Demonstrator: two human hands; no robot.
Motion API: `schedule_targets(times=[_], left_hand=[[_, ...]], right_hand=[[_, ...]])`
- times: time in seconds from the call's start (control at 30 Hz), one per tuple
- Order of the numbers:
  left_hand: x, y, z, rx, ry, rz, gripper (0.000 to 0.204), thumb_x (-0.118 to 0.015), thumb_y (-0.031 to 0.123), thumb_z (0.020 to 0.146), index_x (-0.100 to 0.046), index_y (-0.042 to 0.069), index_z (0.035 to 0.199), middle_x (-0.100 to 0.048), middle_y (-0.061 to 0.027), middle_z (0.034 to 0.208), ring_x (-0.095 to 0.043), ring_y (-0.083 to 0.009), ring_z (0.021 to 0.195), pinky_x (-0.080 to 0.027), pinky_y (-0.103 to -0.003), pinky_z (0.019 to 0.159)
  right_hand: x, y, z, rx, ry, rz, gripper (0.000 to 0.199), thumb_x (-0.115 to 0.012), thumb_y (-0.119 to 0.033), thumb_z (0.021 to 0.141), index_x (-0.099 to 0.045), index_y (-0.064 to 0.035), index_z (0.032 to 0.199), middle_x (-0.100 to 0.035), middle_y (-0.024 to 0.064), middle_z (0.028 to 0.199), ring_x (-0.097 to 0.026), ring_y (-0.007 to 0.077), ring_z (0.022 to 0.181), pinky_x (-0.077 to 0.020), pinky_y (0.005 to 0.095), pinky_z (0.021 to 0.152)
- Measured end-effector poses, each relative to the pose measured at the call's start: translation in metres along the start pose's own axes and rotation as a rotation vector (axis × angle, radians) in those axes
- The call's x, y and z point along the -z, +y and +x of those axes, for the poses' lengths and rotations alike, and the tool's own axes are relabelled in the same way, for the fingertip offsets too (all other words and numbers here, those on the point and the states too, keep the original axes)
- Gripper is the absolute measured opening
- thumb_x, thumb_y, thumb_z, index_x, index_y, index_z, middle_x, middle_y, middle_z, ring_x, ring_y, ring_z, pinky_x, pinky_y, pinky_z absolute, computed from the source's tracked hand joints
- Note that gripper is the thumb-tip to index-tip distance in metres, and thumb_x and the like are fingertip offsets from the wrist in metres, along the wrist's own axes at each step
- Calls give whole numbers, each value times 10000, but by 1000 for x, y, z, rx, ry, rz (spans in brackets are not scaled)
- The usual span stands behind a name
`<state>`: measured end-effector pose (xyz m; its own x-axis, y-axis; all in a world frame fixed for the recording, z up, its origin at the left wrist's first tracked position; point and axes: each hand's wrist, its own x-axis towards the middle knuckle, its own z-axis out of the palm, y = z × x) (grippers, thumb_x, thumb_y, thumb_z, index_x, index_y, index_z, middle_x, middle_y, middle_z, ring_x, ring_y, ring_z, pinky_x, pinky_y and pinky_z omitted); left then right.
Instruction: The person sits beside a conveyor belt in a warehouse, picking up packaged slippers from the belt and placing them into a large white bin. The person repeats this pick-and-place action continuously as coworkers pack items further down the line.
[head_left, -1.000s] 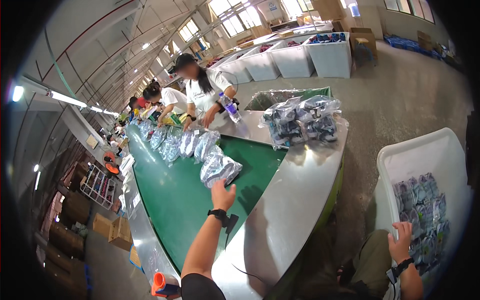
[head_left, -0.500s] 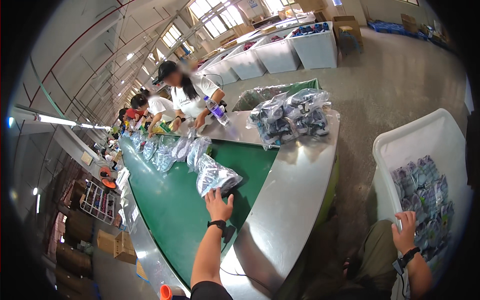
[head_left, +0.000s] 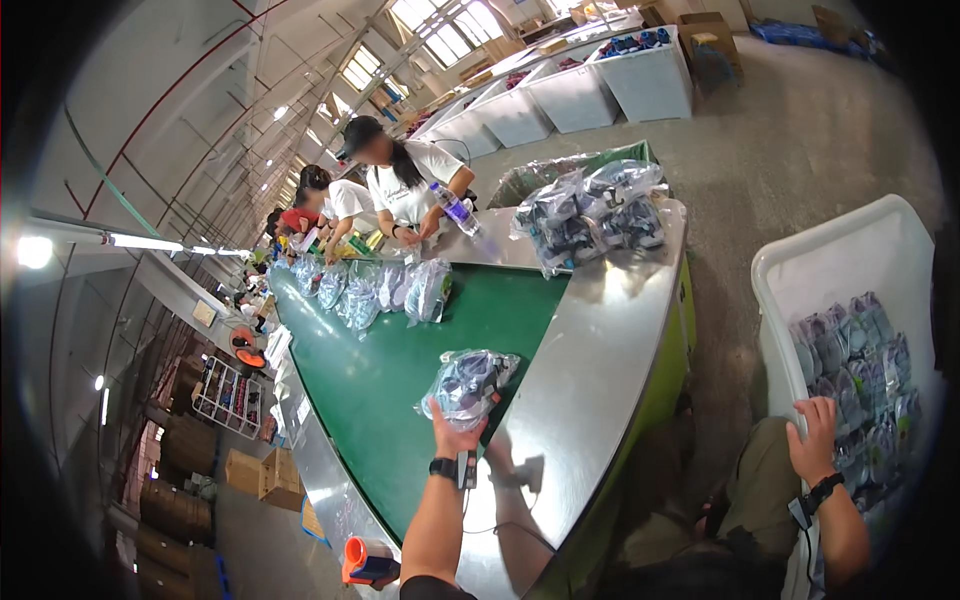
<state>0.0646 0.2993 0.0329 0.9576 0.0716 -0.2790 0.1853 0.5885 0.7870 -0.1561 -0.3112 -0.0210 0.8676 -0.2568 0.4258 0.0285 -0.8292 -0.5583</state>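
Note:
My left hand (head_left: 452,435) grips the near edge of a clear plastic bag of dark shoes (head_left: 468,383), which lies on the green conveyor belt (head_left: 370,400) by its steel rim (head_left: 580,350). A black band is on that wrist. My right hand (head_left: 815,440) reaches into a white tub (head_left: 850,260) at my right, fingers spread over several bagged shoes (head_left: 850,350) inside; it holds nothing that I can see.
More bagged shoes (head_left: 390,290) lie in a row further up the belt. A heap of bags (head_left: 590,215) sits on the steel end of the table. Other people (head_left: 400,180) work at the far side. White bins (head_left: 600,85) stand behind. An orange object (head_left: 365,562) lies near.
My left hand has drawn the bag along the belt toward me and toward the steel rim. My right hand has stayed over the bags in the white tub.

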Motion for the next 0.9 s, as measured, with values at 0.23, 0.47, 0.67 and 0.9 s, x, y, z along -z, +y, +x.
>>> schedule_targets(times=[0.23, 0.47, 0.67, 0.9], left_hand=[[108, 1, 100, -150, 475, 351, 717, -708, 503, 847, -538, -71, 1243, -655, -197, 1143, -714, -321, 894, -617, -483, 737], [-15, -12, 26, -39, 1, 31, 504, -496, 476, 944, -656, 60, 1181, -718, -110, 1106, -693, -305, 997, -575, -480, 823], [-107, -37, -96, 128, -237, 16, 456, -559, 400, 902, -655, 66, 1197, -713, -97, 1137, -675, -291, 1034, -538, -451, 918], [-152, -117, -173, 131, -160, 163, 590, -572, 371, 934, -479, 34, 1410, -596, -117, 1345, -580, -304, 1219, -467, -468, 1052]], right_hand=[[-10, -4, 4, 35, 7, 8, 313, -684, -29, 744, -622, -38, 1050, -565, 140, 1031, -508, 362, 1056, -426, 455, 931], [-1, 9, -3, -51, 69, 90, 255, -703, -24, 742, -644, -34, 990, -616, 111, 937, -556, 336, 976, -442, 425, 916], [19, -60, 13, -41, -61, 428, 328, -693, -55, 820, -650, -19, 1144, -637, 115, 1040, -628, 273, 1009, -495, 373, 905], [25, -139, 28, -180, -483, 1041, 557, -733, -281, 938, -523, 26, 1352, -683, 161, 1097, -669, 192, 998, -560, 322, 841]])
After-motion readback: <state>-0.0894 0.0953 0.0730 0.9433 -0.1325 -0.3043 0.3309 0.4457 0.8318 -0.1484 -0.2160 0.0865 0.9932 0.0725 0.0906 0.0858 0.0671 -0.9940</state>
